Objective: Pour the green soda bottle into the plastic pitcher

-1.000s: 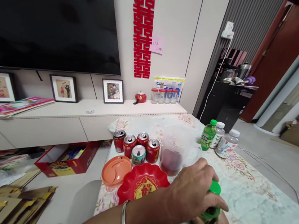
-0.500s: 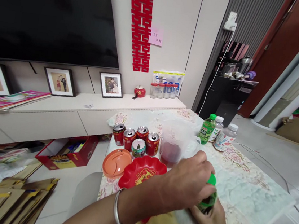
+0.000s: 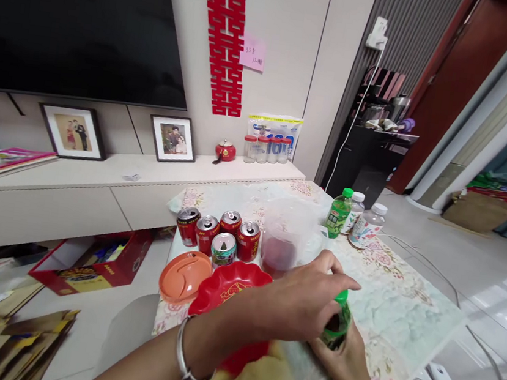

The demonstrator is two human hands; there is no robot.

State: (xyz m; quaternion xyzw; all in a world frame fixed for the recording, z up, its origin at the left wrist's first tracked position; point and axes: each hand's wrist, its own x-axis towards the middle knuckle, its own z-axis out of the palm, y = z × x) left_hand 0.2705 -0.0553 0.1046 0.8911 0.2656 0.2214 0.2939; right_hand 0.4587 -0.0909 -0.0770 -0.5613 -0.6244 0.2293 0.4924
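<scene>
A green plastic bottle (image 3: 336, 331) with a green cap (image 3: 341, 297) stands near the front of the table. My right hand (image 3: 345, 365) is wrapped round its body from the near right side. My left hand (image 3: 309, 298), with a silver bangle on its wrist, reaches across and pinches the cap, one finger sticking out over it. The left forearm passes over a red scalloped tray (image 3: 228, 279). Just behind my left hand is a translucent pitcher (image 3: 281, 249) with dark reddish contents. An orange lid (image 3: 184, 275) lies left of the tray.
Several drink cans (image 3: 207, 233) stand behind the tray. Another green bottle (image 3: 339, 213) and two white-capped bottles (image 3: 368, 225) are at the back right. A floral cloth (image 3: 410, 302) covers the table. Lidded jars (image 3: 262, 149) line the cabinet; a red box (image 3: 92, 262) sits on the floor.
The view has swung slightly right, so things appear farther left. On the cap, my left hand has turned and one finger has straightened. The right hand keeps its hold on the bottle.
</scene>
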